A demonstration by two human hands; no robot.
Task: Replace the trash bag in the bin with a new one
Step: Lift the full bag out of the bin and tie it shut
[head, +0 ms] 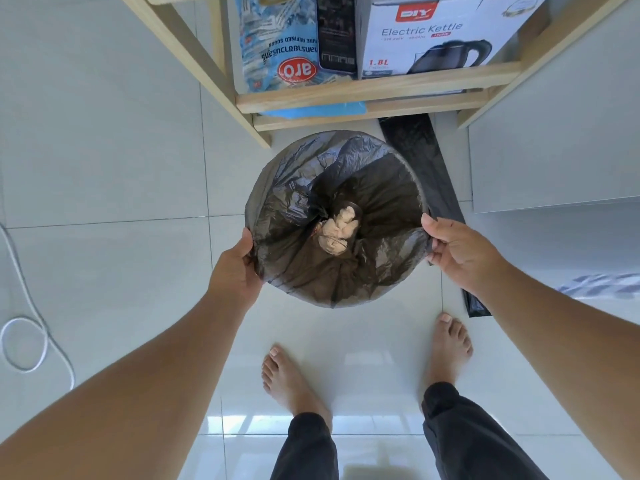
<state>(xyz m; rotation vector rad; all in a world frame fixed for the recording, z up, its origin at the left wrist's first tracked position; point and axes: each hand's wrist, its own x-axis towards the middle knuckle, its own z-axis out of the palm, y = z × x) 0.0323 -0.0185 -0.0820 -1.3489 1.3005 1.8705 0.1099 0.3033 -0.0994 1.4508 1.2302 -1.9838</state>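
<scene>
Both hands' grips, left hand point(239, 268) and right hand point(457, 251), pinch bag point(381, 202) holding crumpled paper point(337, 230).

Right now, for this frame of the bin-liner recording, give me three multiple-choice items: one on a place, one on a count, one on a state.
1. Where does the folded black bag lie?
A. on the floor right of the bin
B. inside the bin
C. on the shelf

2. How many hands grip the trash bag at the bin's rim?
A. none
B. one
C. two

3. The bin's bag is:
A. removed
B. stretched over the rim, with trash inside
C. knotted shut

Key: 1 A, it lies flat on tiles beside the bin. 2 C, left hand and right hand pinch opposite edges. 3 B, crumpled paper shows inside.
</scene>
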